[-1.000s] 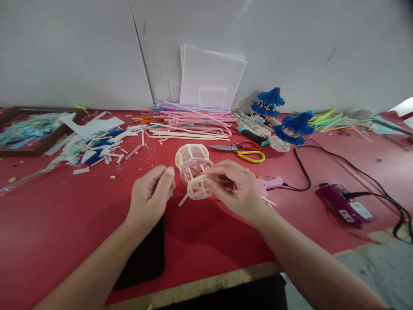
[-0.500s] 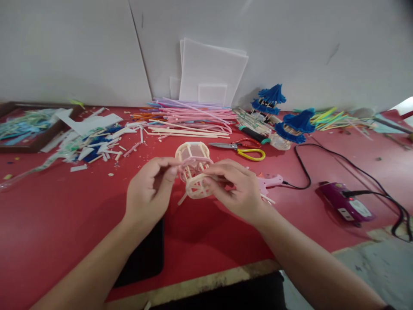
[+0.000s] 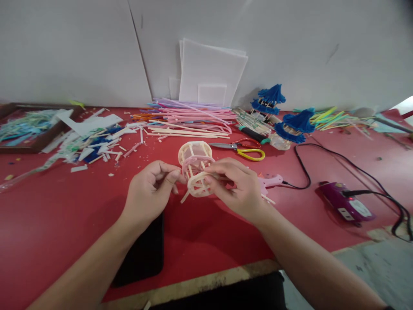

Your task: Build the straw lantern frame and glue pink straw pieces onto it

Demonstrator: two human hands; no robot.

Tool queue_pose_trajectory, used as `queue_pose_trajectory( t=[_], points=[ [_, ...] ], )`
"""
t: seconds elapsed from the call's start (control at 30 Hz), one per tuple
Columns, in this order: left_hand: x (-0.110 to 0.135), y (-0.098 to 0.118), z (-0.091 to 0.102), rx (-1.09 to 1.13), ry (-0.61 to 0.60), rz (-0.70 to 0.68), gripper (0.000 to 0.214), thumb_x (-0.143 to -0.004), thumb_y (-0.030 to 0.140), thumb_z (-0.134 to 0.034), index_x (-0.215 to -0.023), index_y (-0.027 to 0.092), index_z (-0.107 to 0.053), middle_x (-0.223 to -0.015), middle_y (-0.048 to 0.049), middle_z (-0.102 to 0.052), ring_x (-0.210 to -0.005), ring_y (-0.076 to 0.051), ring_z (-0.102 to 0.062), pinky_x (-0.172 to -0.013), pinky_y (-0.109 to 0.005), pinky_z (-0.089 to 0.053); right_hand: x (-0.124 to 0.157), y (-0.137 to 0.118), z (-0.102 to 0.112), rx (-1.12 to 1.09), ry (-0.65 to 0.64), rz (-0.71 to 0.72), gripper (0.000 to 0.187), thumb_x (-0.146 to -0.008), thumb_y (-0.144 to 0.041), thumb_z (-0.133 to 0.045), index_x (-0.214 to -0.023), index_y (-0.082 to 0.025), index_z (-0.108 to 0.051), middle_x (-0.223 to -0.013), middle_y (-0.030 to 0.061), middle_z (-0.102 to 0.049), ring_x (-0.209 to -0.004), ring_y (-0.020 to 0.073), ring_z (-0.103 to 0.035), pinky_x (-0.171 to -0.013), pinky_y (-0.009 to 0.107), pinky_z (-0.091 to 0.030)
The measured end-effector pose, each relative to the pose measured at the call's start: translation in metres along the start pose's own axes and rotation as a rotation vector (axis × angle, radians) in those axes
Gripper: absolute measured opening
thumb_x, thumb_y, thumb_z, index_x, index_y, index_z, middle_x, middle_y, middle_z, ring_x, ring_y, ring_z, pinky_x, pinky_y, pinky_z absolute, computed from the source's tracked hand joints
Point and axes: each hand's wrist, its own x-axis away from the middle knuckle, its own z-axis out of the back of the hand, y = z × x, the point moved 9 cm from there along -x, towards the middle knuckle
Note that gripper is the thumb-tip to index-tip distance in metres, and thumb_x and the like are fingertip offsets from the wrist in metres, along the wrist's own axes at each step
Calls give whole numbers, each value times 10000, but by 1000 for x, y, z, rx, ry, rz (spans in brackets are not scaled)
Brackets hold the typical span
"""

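Observation:
My right hand [image 3: 238,185] is closed on a small open-frame model [image 3: 200,190] built of pale and pink sticks, with several posts between its rings. The model tilts above the red table, and one loose-ended stick [image 3: 185,197] juts from its lower left. At the model's left side, my left hand [image 3: 151,189] has thumb and fingers pinched together. Its fingertips are close to the pink middle ring [image 3: 187,162]; whatever they pinch is too small or hidden to make out. A pink glue gun [image 3: 270,183] lies partly behind my right hand.
Scissors with yellow and red handles [image 3: 250,153] lie beyond the model. Two blue-roofed models [image 3: 295,125] stand back right, near bundled coloured sticks [image 3: 196,114]. Scraps [image 3: 103,148] litter the left. A purple power strip [image 3: 346,204] with cables sits right; a black flat object [image 3: 145,254] lies near the front edge.
The model has shifted slightly to the right and turned a little. My left fingers have drawn back from its pink ring and now pinch close beside it. The right hand keeps its hold.

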Motion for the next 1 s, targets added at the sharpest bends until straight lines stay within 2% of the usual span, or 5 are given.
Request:
queue_pose_trajectory(
  t=[0.3,0.47,0.6,0.8,1.0],
  points=[
    [-11,-6,29,204,203,-46,379,-936,352,-498,-594,201,-436,-479,47,-458,-474,-98,-387,-497,-246,-318,-1,-1,1,-11,13,18,101,-872,-154,-610,-951,-188,-662,-913,59,-716,-720,113,-642,-545,200,-526],
    [-20,-15,37,256,285,45,138,-820,315,-625,-744,201,-608,-748,0,-651,-626,-120,-563,-553,-236,-437,-2,1,3,-20,17,-11,97,-874,-162,-603,-940,-206,-659,-867,33,-707,-684,106,-618,-515,203,-486],
    [-22,-14,33,212,250,10,424,-709,240,-714,-1122,203,-628,-941,-17,-675,-797,-146,-626,-702,-263,-516,-2,14,9,-65,61,-115,87,-862,-185,-621,-924,-209,-676,-813,10,-672,-629,95,-572,-511,213,-459],
    [-20,-24,37,23,251,-4,208,-794,251,-617,-980,211,-701,-933,-12,-682,-764,-145,-607,-749,-296,-486,1,47,24,-173,204,-384,107,-842,-268,-642,-910,-201,-692,-770,3,-664,-569,100,-561,-494,238,-462],
    [-16,-8,40,-101,298,-154,198,-874,192,-503,-900,219,-698,-750,10,-607,-704,-131,-558,-710,-269,-464,1,64,39,-196,338,-479,101,-793,-279,-670,-856,-207,-702,-714,-4,-684,-595,119,-593,-496,236,-475]
  ],
)
